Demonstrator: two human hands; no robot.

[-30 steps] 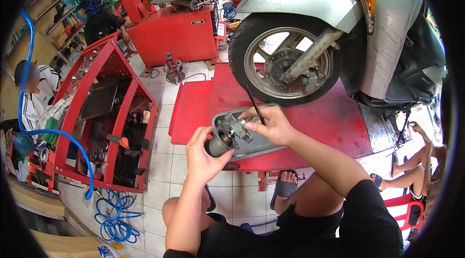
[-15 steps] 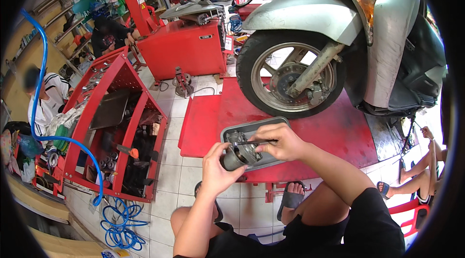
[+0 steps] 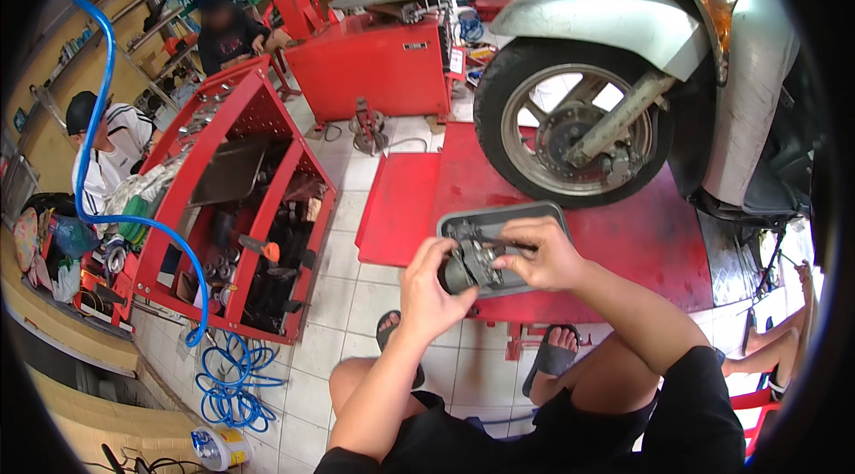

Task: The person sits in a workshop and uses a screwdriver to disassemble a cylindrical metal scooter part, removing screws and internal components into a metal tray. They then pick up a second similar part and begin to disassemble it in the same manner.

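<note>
My left hand [image 3: 430, 290] is wrapped around the rounded end of a grey metal engine part [image 3: 460, 273], with its thumb on the near side. The part is held tilted over a grey tray [image 3: 554, 284] on the red lift platform. On the part's other side, my right hand [image 3: 545, 255] is closed, its fingertips pinched at the metal. A thin dark tool [image 3: 519, 246] sticks out between the right fingers; its kind and tip are hard to make out. Other small dark pieces lie in the tray behind the hands, mostly hidden.
A silver scooter's front wheel [image 3: 570, 127] stands on the red platform [image 3: 623, 251]. To the left is a red tool cart [image 3: 240, 198] with tools and parts. A blue air hose [image 3: 183, 238] hangs down and coils on the tiles. Two people are beyond the cart; another person's legs show at right.
The whole scene has shifted right in the picture as my head turned. Both hands still hold the part over the tray; the right fingers and dark tool sit at a slightly different angle.
</note>
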